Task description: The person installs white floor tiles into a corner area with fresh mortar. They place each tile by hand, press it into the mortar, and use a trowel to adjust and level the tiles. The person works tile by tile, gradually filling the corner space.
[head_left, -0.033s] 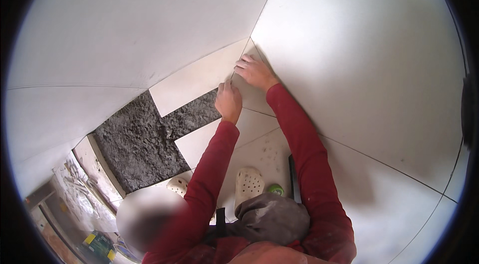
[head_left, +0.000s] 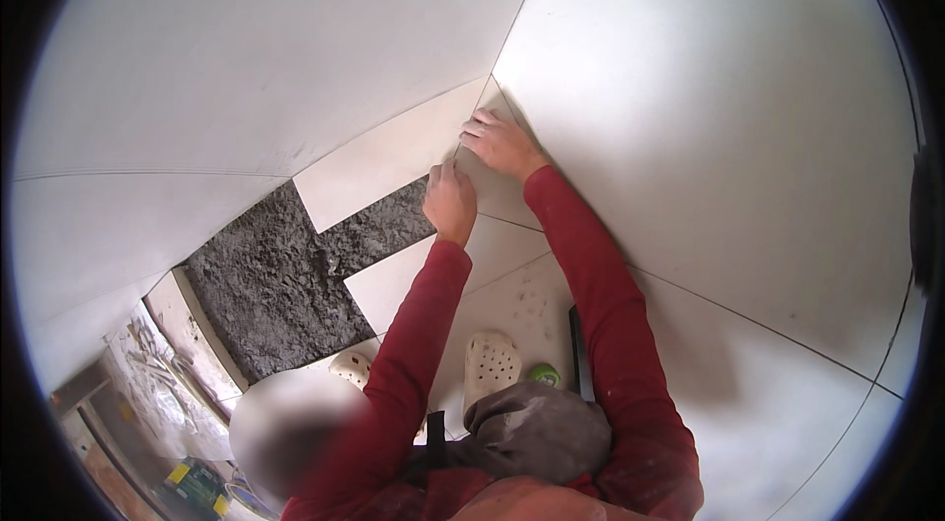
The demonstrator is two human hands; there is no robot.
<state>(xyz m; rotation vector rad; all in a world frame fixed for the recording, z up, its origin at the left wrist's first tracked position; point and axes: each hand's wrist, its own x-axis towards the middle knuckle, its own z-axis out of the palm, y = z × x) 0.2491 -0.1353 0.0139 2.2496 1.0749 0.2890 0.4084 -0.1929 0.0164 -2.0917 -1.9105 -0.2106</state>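
Note:
Both my hands are at a narrow joint between pale floor tiles in the corner. My right hand [head_left: 497,139] rests on the tiles beside the right wall, its fingers bent and slightly apart. Just below it, my left hand [head_left: 450,201] has its fingers curled together at the joint; whatever they may grip is hidden. A long cream tile [head_left: 384,142] runs along the left wall, with a bed of grey mortar [head_left: 266,275] exposed beside it. Another pale tile [head_left: 386,280] borders the mortar nearer me.
Large white tiled walls [head_left: 719,108] close in the corner. Below are my pale perforated clogs [head_left: 490,362] and a small green round object [head_left: 544,373]. At lower left are a plank-like strip [head_left: 190,324], a messy pale sheet [head_left: 148,383] and green-yellow items [head_left: 197,482].

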